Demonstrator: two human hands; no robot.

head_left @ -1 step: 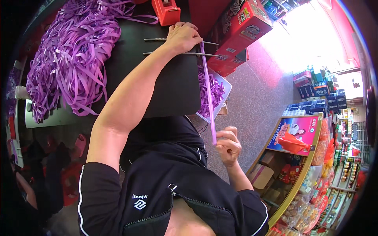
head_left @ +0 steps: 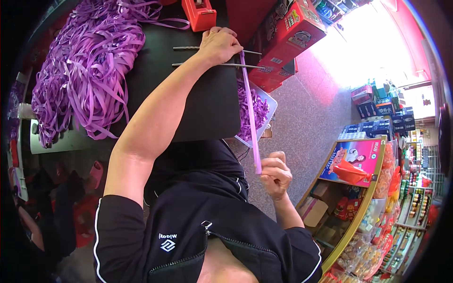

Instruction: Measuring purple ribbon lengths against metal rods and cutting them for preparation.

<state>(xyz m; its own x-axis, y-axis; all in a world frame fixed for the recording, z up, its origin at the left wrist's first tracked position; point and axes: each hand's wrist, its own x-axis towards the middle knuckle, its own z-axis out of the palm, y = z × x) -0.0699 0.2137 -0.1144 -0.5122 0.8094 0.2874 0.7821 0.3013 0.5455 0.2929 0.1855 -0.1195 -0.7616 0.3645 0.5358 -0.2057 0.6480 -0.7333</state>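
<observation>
A purple ribbon strip runs straight between my two hands, past the right edge of the black table. Its upper end lies under the fingertips of my left hand, which presses down over two thin metal rods. One is the far rod, the other the near rod; both stick out beyond the table edge. Lower down, in front of my body, my right hand pinches the ribbon's other end between thumb and fingers. What lies beneath my left palm is hidden.
A big heap of purple ribbons covers the table's left side. An orange tape dispenser stands beyond my left hand. Below the table's right edge sits a white bin holding purple pieces. Red boxes and a display counter are at right.
My right hand and the ribbon end in it have shifted very slightly to the right. My left hand stays in place.
</observation>
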